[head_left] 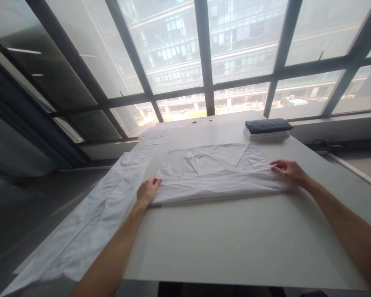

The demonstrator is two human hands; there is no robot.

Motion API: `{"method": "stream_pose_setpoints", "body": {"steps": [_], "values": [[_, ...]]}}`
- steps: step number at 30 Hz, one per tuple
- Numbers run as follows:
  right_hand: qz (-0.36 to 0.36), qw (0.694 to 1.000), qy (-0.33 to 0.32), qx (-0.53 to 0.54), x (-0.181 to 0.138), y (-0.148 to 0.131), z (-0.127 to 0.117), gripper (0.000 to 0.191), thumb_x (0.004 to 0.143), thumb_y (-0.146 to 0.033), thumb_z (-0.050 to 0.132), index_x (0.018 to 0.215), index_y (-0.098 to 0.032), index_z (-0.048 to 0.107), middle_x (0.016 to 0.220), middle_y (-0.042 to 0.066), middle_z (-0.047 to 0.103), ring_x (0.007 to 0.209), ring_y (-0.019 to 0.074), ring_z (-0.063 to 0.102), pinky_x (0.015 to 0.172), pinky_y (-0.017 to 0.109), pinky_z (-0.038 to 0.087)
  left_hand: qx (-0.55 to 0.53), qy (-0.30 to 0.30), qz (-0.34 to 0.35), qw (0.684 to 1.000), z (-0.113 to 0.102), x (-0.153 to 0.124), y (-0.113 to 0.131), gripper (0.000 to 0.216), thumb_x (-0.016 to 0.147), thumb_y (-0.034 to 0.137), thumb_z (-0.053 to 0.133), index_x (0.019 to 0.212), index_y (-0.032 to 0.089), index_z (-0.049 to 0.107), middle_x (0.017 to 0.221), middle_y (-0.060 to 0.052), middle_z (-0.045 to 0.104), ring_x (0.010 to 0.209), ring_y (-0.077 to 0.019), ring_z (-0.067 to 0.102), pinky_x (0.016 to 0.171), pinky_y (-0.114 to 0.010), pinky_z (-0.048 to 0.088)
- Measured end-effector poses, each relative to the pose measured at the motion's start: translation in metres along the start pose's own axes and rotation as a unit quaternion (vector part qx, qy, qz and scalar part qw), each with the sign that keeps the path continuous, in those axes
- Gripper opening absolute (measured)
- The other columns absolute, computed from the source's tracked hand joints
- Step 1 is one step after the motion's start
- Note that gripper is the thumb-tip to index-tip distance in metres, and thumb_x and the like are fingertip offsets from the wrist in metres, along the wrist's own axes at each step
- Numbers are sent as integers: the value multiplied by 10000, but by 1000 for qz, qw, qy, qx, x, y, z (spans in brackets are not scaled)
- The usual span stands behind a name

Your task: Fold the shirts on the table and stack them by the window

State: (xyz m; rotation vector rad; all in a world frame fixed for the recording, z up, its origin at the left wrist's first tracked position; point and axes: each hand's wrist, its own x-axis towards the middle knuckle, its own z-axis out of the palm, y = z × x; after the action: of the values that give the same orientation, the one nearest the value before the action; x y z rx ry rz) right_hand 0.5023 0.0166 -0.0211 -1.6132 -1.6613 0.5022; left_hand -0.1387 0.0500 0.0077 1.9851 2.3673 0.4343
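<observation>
A white garment (216, 181) lies across the middle of the table, its near part folded over in a long band. My left hand (148, 189) is closed on the left end of that band, thumb and fingers pinching the cloth. At the opposite end, my right hand (289, 171) pinches the right edge of the same fabric. Creases run along the fold, and the far part lies flatter with some wrinkles. What kind of garment it is, I cannot make out.
More white cloth (92, 214) drapes along the left edge of the white table (235, 243). A folded stack (267, 128), dark on top and white below, sits at the far right. White sheets (154, 134) lie at the far left. Large windows (241, 41) rise behind the table.
</observation>
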Motion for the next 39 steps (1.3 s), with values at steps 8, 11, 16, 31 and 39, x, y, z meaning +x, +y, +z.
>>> {"method": "stream_pose_setpoints", "body": {"steps": [8, 11, 16, 31, 39], "values": [[28, 995, 30, -88, 2, -7, 11, 417, 794, -596, 588, 719, -203, 704, 652, 47, 689, 637, 207, 603, 597, 303, 407, -25, -13, -1, 1000, -1, 6, -3, 390, 935, 546, 464, 894, 229, 687, 902, -79, 747, 823, -255, 682, 627, -275, 376], [61, 985, 44, -156, 4, -4, 10, 398, 811, -584, 588, 666, -221, 663, 684, 67, 703, 652, 222, 614, 613, 316, 403, -24, -17, -1, 1000, -1, 7, -3, 397, 931, 554, 459, 891, 231, 686, 904, -79, 745, 833, -258, 682, 636, -277, 388], [49, 948, 224, -222, -4, -32, 10, 422, 954, -453, 414, 876, -178, 724, 867, 171, 732, 823, 304, 661, 766, 398, 487, 1, -14, -5, 1000, -1, 8, -2, 404, 935, 561, 459, 909, 234, 694, 918, -88, 753, 859, -274, 696, 634, -282, 400], [-105, 935, -119, -318, -32, -80, 102, 706, 1031, -612, 227, 1601, -218, 367, 1680, 138, 273, 1561, 316, 204, 1238, 567, 181, 30, 69, 76, 994, -21, -13, 26, 405, 974, 331, 516, 1328, 159, 617, 1297, -151, 675, 1219, -301, 619, 1028, -367, 475], [-117, 933, -103, -324, -32, -71, 107, 689, 1021, -595, 264, 1580, -220, 408, 1659, 144, 322, 1551, 315, 236, 1230, 581, 204, -5, -44, 426, 903, 8, -88, 184, 586, 1090, 483, 266, 1600, 202, 339, 1669, -92, 318, 1567, -252, 202, 1267, -522, 163]]}}
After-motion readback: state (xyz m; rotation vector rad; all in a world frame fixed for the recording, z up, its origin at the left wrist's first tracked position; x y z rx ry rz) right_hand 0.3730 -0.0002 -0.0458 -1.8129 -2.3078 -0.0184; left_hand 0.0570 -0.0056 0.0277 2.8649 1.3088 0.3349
